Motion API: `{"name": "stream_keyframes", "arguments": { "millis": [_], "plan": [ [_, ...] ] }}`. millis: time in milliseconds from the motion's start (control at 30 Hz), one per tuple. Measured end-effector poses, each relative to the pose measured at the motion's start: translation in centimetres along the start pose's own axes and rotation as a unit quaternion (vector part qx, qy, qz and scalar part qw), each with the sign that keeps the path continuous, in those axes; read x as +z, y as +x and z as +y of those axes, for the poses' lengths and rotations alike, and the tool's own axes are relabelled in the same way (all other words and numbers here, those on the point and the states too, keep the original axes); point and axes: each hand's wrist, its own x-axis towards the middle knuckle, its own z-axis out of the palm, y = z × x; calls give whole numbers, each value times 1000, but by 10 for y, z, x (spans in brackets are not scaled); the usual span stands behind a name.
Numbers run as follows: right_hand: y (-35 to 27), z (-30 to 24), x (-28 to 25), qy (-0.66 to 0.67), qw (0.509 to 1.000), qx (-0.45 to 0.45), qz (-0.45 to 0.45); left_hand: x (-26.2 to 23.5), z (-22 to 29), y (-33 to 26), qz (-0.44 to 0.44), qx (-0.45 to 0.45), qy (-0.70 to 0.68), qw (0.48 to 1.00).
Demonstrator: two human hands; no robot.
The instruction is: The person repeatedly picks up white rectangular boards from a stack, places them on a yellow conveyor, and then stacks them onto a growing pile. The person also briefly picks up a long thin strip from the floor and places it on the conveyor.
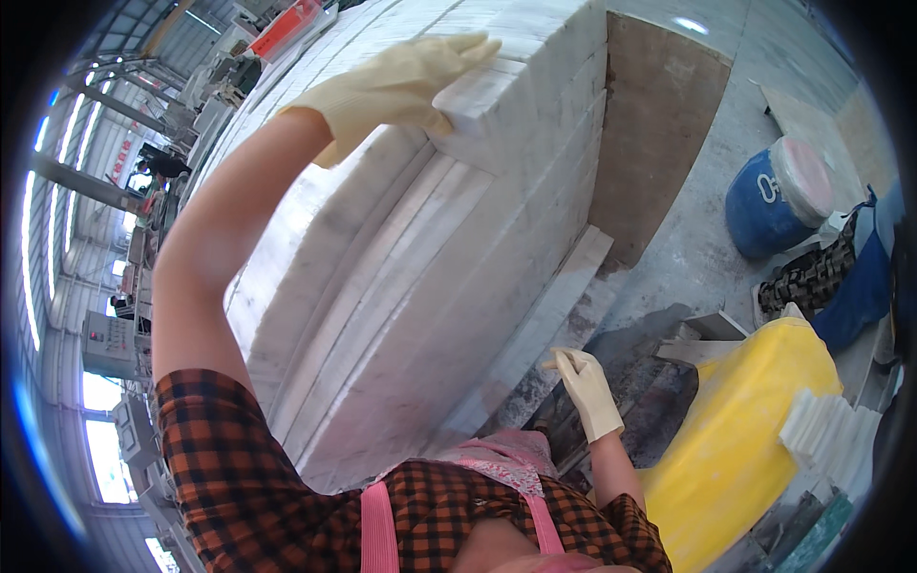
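White stone slabs (420, 325), veined with grey, stand packed into a large stack in front of me. My left hand (392, 86), in a cream rubber glove, lies over the upper edge of the stack. Its fingers stretch across the top, and the thumb is spread apart against the front side. My right hand (587, 396), gloved the same way, hangs low beside the stack, its fingers loosely bent. Nothing shows in it, and it touches no slab that I can see.
A brown board (654, 124) stands against the stack's far end. On the right are a blue drum (778, 201) with a pale lid, a yellow cover (745, 411) and thin white pieces (829, 435). Machinery with a grey control box (108, 344) lines the left.
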Motion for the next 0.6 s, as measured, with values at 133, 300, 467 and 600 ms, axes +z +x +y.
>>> {"name": "stream_keyframes", "arguments": {
  "millis": [133, 300, 467, 600],
  "plan": [
    [5, -6, 3, 19, 999, -41, 23, 12, -9, 4, -74, -40, -80, 993],
    [41, -49, 10, 40, 991, -71, 102, 27, -10, 0, -40, -50, -27, 998],
    [105, -156, 19, 90, 901, -388, 172, 34, -2, -14, 63, -56, 134, 987],
    [126, -241, 37, 134, 896, -381, 182, 29, -13, -77, 140, -41, 46, 988]
  ]
}}
